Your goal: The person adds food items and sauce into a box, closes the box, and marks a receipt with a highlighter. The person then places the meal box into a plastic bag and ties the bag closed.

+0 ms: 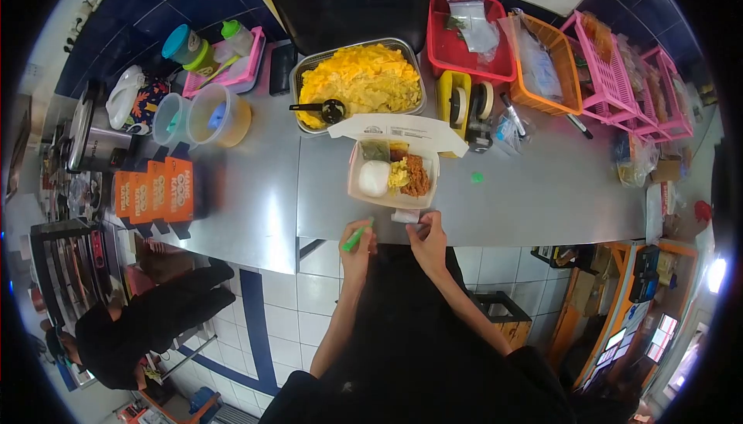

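An open paper food box (356, 184) sits on the steel table, holding a white rice mound (374, 178), yellow egg, a brown fried piece (416, 175) and a green-tinted packet (375, 151). Just below its left corner, my left hand (357, 254) is closed on a green marker (353, 240). My right hand (429, 241) is at the table's front edge, fingers pinched on a small white paper slip (405, 216) near the box's front.
Behind the box stands a metal tray (424, 101) of yellow egg with a black ladle (333, 110). Orange boxes (179, 189) and plastic tubs stand left. Red (470, 72) and orange baskets (546, 102) and a tape dispenser (446, 106) are right. Another person (131, 339) is at lower left.
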Demonstrator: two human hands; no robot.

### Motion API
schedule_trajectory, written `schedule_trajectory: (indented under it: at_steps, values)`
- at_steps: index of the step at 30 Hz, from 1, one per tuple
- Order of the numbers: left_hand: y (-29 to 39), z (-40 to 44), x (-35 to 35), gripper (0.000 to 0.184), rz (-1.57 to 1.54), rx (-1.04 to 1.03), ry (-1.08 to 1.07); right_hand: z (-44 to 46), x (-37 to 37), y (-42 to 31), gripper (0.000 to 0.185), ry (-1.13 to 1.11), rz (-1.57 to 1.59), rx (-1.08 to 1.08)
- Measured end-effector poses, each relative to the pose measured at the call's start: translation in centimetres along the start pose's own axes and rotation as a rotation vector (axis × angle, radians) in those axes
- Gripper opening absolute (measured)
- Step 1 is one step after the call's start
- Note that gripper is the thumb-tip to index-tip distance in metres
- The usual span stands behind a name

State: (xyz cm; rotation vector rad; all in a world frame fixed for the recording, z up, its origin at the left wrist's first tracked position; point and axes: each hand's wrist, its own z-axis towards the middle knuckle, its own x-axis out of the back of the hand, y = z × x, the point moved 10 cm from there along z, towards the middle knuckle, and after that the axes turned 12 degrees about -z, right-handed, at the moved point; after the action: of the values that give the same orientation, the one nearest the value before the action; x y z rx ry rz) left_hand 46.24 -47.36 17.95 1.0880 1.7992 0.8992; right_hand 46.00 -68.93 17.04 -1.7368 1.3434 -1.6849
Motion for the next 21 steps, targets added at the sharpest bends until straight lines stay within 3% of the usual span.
schedule_trajectory:
  at_steps: [3, 8, 11, 13, 14, 21]
  values:
    - [-0.7, -0.5, 0.9, 0.017, -0.201, 0.052, 0.041, -0.1, -1.0, -0.1, 0.032, -0.075, 0.127, -0.003]
    - [1.2, -1.8, -0.9, 0.014, -0.064, -0.123, 0.031, -0.1, -3.2, 1.9, 0.025, -0.269, 0.401, -0.092]
    - [1.6, -2.0, -1.7, 0.017, -0.022, -0.176, 0.012, -0.3, -1.0, 1.2, 0.025, -0.136, 0.191, 0.031]
    - [1.4, -2.0, -1.7, 0.017, 0.013, -0.193, 0.018, -1.1, 2.6, -0.6, 0.025, 0.209, -0.121, 0.194]
    - [1.0, -2.1, -1.5, 0.017, 0.033, -0.201, 0.032, -1.2, 2.5, -0.6, 0.025, 0.211, -0.109, 0.179]
    - [-0.2, -1.8, -2.3, 0.016, 0.108, -0.209, 0.029, 0.3, -2.9, 3.0, 0.031, -0.099, 0.259, -0.003]
